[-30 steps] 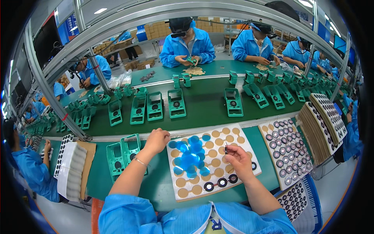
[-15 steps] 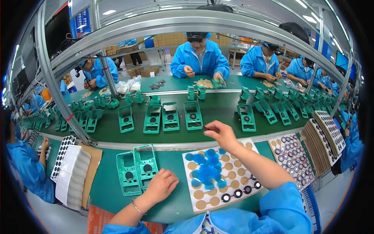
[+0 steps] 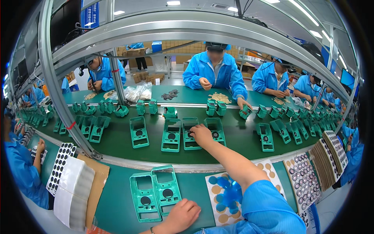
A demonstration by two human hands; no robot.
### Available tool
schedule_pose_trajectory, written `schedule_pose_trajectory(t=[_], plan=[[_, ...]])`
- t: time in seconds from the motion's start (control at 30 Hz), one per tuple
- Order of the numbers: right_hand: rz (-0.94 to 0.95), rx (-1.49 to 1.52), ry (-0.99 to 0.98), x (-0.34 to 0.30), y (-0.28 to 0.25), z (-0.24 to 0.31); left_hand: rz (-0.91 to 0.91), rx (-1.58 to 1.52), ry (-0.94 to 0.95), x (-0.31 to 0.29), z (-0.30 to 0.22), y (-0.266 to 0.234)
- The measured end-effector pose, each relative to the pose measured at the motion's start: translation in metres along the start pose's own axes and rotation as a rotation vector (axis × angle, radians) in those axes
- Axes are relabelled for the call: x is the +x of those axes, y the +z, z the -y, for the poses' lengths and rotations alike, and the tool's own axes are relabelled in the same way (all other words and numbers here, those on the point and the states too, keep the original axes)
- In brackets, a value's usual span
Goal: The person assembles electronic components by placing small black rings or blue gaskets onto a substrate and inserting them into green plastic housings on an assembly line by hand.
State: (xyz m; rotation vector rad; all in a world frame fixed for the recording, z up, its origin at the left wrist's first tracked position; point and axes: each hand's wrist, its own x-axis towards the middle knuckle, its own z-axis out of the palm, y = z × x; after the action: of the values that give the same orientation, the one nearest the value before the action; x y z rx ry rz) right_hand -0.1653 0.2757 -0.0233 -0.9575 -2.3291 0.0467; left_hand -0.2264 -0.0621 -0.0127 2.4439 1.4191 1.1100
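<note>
My right hand [image 3: 201, 134] reaches over the belt. Its bunched fingers touch a green plastic housing [image 3: 191, 145], and whatever they hold is hidden. Close on its right lies another such housing [image 3: 216, 136] with a black disc in it; one more [image 3: 170, 136] is to the left. My left hand [image 3: 183, 214] rests palm down on the table, fingers loosely bent, with no object visible in it. Beside it lie two green housings [image 3: 145, 189] [image 3: 166, 180], each bearing a black disc. Under my right arm is a white sheet [image 3: 210, 187] of tan discs, with blue translucent discs [image 3: 230, 195] on top.
A metal frame post [image 3: 58, 85] and an overhead beam stand ahead. White sheets [image 3: 74, 195] are stacked at left. At right are a board of ringed discs [image 3: 300, 175] and stacked disc sheets [image 3: 335, 148]. Across the belt, a co-worker's hand [image 3: 244, 103] touches a green part.
The view has shifted. My right hand has moved left from one housing to the neighbouring one. My left hand stays on the table. The co-worker opposite has brought a green part to the belt.
</note>
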Motion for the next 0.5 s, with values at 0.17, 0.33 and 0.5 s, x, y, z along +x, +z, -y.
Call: schedule_pose_trajectory(t=[0.17, 0.33, 0.5], plan=[[0.023, -0.118, -0.086, 0.000, 0.009, -0.008, 0.041, 0.001, -0.068, -0.007, -0.014, 0.007], [-0.034, -0.187, -0.163, -0.001, 0.013, -0.014, 0.015, 0.008, -0.054, -0.007, -0.014, 0.008], [-0.053, -0.181, -0.173, -0.005, 0.013, -0.016, 0.000, -0.007, -0.084, -0.005, -0.015, 0.006]])
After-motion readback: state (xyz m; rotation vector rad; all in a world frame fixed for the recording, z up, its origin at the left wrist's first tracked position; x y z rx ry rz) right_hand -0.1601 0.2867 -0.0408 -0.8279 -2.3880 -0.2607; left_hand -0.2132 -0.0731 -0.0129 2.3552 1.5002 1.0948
